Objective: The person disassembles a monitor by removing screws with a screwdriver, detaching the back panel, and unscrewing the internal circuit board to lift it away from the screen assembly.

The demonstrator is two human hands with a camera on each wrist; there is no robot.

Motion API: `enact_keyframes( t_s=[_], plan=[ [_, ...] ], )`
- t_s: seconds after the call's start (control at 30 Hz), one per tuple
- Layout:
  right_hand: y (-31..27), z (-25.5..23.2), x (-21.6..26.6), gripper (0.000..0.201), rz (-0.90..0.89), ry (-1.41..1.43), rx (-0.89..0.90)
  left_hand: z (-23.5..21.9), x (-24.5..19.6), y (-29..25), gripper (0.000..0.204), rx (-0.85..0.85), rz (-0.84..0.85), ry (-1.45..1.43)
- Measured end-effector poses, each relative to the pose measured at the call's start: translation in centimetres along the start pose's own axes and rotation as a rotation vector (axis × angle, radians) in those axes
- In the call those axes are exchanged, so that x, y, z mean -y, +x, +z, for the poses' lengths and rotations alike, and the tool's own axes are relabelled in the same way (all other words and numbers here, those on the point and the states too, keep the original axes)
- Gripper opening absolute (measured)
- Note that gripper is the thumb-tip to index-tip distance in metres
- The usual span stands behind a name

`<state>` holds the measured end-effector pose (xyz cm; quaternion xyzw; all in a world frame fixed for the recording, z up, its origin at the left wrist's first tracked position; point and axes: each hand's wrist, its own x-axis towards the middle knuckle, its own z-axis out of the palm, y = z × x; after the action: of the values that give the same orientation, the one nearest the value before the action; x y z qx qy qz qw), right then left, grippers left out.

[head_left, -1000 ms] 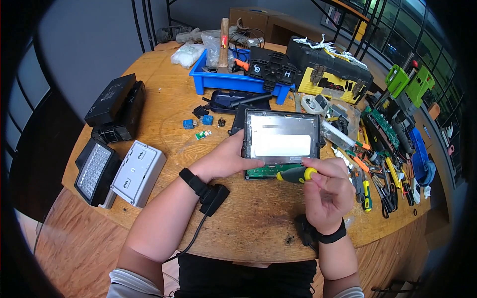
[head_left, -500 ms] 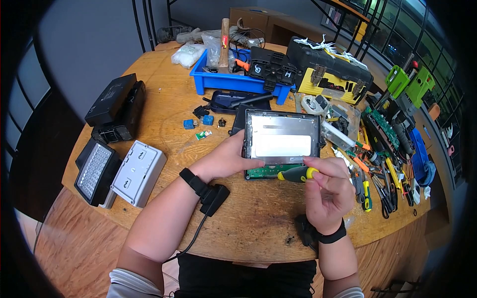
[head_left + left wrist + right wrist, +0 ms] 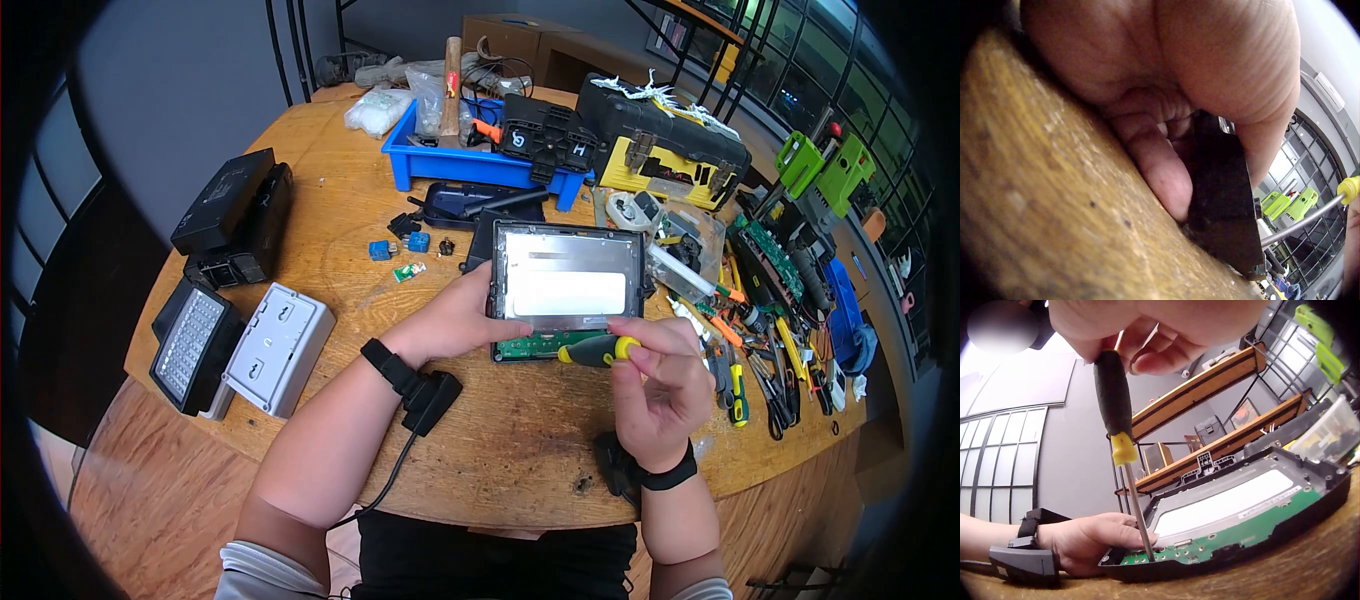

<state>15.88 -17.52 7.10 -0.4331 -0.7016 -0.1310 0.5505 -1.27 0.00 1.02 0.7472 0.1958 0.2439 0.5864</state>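
A black-framed device [image 3: 570, 272] with a metal plate and a green circuit board [image 3: 1260, 522] along its near edge rests on the table. My left hand [image 3: 455, 318] grips its left side, the thumb lying over the edge and fingers curled beneath, as the left wrist view shows. In my right hand [image 3: 665, 390] the handle of a black and yellow screwdriver [image 3: 1114, 400] is pinched. The shaft slants down in the right wrist view, and its tip meets the board near the frame's edge, close to my left thumb.
On the left lie a white housing [image 3: 280, 350], an LED panel [image 3: 190, 347] and a black case [image 3: 232, 215]. Behind the device are a blue tray [image 3: 425, 163] and a yellow-black toolbox [image 3: 665, 150]. Tools and a clear bin [image 3: 690, 240] crowd the right side.
The screwdriver handle and the fingers of my right hand have shifted very slightly. My left hand and the device have stayed in place.
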Motion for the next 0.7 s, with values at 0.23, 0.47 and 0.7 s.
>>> enact_keyframes(
  t_s=[0.23,0.47,0.7],
  plan=[
    [-0.3,-0.1,-0.1,0.028,0.025,0.014,-0.021,0.0,0.4,0.1,0.082,0.008,-0.004,-0.027],
    [-0.2,-0.1,-0.2,0.028,0.010,0.018,-0.017,0.0,-1.0,-0.2,0.078,0.008,-0.084,0.011],
    [-0.3,-0.1,-0.2,0.028,0.021,0.032,-0.015,-0.1,0.4,0.1,0.079,-0.005,-0.005,0.019]
  ],
)
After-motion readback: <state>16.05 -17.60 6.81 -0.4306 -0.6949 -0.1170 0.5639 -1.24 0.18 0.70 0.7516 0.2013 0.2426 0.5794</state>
